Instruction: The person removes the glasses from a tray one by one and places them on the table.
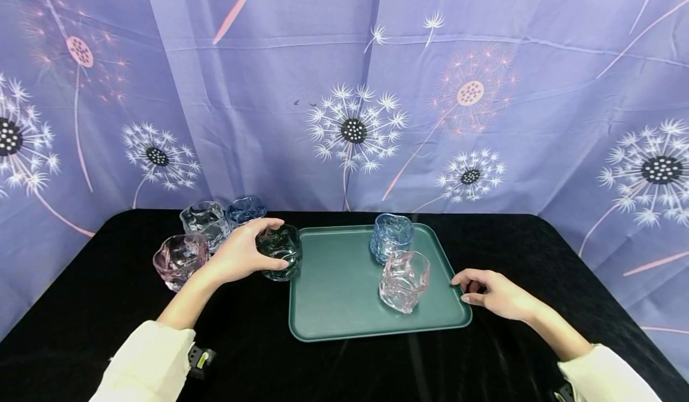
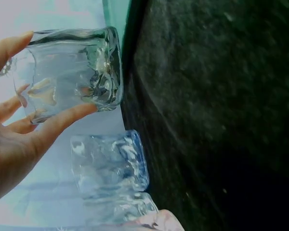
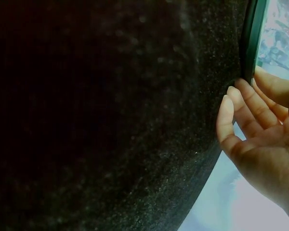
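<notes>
My left hand (image 1: 244, 249) grips a dark smoky glass (image 1: 281, 251) around its sides, thumb toward me and fingers on the far side. That glass is upright by the left rim of the green tray (image 1: 344, 288); whether its base touches anything I cannot tell. At the tray's right edge my right hand (image 1: 497, 294) pinches the rim between thumb and fingers, as the right wrist view also shows. On the tray's right side stand a light blue glass (image 1: 392, 237) and, nearer me, a pale pink glass (image 1: 404, 282).
Left of the tray, on the black cloth (image 1: 242, 342), are a pink glass (image 1: 180, 260), a clear glass (image 1: 206, 222) and a blue glass (image 1: 246, 210). My left forearm passes close to the pink one. A purple dandelion-print curtain (image 1: 269, 121) hangs behind the table.
</notes>
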The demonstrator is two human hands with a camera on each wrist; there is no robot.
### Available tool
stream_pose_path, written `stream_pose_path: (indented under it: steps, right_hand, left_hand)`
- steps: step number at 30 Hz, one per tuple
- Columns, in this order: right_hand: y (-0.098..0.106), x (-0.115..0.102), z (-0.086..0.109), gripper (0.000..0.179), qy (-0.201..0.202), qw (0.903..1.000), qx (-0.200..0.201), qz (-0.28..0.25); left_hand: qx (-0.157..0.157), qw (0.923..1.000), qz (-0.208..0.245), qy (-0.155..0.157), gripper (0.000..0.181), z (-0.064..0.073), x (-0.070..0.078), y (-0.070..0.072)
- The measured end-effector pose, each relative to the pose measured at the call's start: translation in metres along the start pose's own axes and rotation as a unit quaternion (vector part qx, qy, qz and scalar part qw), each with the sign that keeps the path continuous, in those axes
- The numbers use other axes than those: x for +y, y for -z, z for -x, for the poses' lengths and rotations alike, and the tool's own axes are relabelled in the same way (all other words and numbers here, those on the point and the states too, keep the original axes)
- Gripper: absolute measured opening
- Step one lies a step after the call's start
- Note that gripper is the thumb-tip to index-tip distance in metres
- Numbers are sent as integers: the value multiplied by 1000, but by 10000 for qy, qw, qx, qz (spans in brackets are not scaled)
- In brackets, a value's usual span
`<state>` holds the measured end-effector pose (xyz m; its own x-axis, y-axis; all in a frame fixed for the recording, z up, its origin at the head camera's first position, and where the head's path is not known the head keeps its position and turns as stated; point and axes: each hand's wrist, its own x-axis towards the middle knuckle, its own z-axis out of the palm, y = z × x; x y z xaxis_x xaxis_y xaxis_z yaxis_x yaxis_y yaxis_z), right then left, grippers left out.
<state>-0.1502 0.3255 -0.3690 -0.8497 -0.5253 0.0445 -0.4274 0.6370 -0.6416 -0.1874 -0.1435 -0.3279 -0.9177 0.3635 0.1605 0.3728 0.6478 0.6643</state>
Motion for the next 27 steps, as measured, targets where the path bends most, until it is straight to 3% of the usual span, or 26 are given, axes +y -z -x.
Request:
stream_pose_path:
  steps: [18, 27]
  right_hand:
    - [0, 0, 0, 20, -77, 10000, 16, 32]
    - [0, 0, 0, 21, -64, 10000, 33, 63]
  left_hand:
    - [117, 9992, -90, 370, 74, 15, -22, 17]
    - [263, 9987, -239, 373, 73, 17, -28, 21]
